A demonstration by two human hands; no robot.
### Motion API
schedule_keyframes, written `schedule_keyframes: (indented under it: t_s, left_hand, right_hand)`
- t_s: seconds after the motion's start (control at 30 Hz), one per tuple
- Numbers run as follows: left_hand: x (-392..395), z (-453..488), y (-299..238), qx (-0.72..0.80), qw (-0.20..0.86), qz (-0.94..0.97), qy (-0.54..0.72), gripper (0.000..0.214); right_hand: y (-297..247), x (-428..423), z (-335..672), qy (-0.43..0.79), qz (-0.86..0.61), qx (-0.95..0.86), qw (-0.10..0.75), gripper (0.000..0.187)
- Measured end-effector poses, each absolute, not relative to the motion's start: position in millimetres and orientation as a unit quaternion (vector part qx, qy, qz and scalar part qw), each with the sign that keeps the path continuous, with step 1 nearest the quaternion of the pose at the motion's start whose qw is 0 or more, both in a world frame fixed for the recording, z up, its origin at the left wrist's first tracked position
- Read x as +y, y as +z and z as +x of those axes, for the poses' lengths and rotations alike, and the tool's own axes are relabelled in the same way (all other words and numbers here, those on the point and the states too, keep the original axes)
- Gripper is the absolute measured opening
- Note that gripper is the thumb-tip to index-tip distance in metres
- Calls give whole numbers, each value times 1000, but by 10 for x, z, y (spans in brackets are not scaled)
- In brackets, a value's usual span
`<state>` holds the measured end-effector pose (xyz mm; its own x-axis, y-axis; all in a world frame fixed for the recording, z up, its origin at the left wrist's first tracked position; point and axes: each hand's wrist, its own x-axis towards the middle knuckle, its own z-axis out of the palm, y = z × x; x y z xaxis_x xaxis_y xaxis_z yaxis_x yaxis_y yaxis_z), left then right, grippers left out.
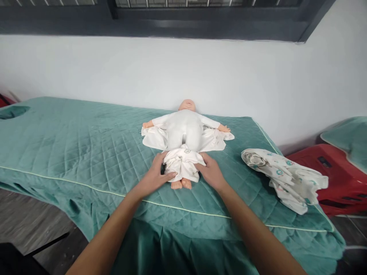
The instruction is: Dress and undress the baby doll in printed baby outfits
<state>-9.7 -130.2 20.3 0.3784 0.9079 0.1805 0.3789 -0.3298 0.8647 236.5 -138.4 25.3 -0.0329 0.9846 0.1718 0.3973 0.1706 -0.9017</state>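
A baby doll (185,128) lies on its back on the green quilted bed (80,145), head toward the wall, arms spread. An open white garment lies spread under its torso. White trousers (183,162) are bunched around its legs, with both bare feet sticking out toward me. My left hand (156,175) grips the left side of the bunched trousers, thumb across the cloth. My right hand (210,170) holds the right side, fingers curled into the fabric.
A crumpled patterned white cloth (286,177) lies on the bed's right part near the edge. A red object (341,175) stands right of the bed, with another green-covered surface (348,139) behind it. A white wall runs behind the bed.
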Motion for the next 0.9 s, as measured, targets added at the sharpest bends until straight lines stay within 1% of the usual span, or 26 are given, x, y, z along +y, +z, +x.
schedule_keyframes:
  t_s: [0.07, 0.17, 0.2, 0.27, 0.3, 0.33, 0.37, 0.43, 0.47, 0.53, 0.63, 0.7, 0.77, 0.9]
  left_hand:
    - [-1257, -69, 173, 439, 371, 740, 350, 74]
    - [-1189, -65, 161, 437, 378, 734, 357, 72]
    - [-1181, -79, 168, 433, 382, 734, 356, 73]
    - [-1197, -126, 191, 420, 386, 747, 341, 79]
    - [-1222, -152, 202, 411, 383, 761, 325, 85]
    - [-1254, -177, 208, 402, 373, 778, 307, 94]
    - [-1291, -195, 209, 395, 355, 796, 289, 104]
    - [-1367, -204, 196, 393, 301, 827, 266, 117]
    - [-1400, -194, 186, 398, 272, 836, 261, 119]
    - [-1449, -158, 174, 417, 223, 844, 255, 112]
    - [-1507, -108, 208, 437, 196, 842, 248, 94]
    - [-1562, -100, 270, 448, 208, 832, 252, 84]
    - [-1636, -114, 354, 467, 245, 809, 260, 72]
    - [-1793, -175, 534, 496, 329, 759, 264, 54]
  right_hand:
    - [268, -1499, 2355, 342, -547, -645, 409, 15]
    - [333, -1640, 2355, 366, -533, -659, 383, 27]
    - [358, -1677, 2359, 372, -524, -669, 372, 36]
    - [390, -1733, 2366, 362, -513, -695, 351, 67]
    - [393, -1754, 2365, 347, -512, -707, 343, 82]
    - [388, -1769, 2359, 330, -514, -717, 337, 92]
    - [377, -1778, 2348, 314, -518, -723, 333, 95]
    - [348, -1780, 2311, 289, -529, -724, 335, 89]
    - [338, -1775, 2288, 280, -534, -723, 337, 83]
    - [344, -1762, 2245, 263, -543, -719, 345, 71]
    - [427, -1769, 2212, 262, -540, -726, 336, 60]
    - [512, -1804, 2214, 273, -544, -729, 313, 50]
    - [598, -1857, 2225, 289, -556, -723, 291, 41]
    - [737, -1960, 2262, 326, -549, -720, 271, 36]
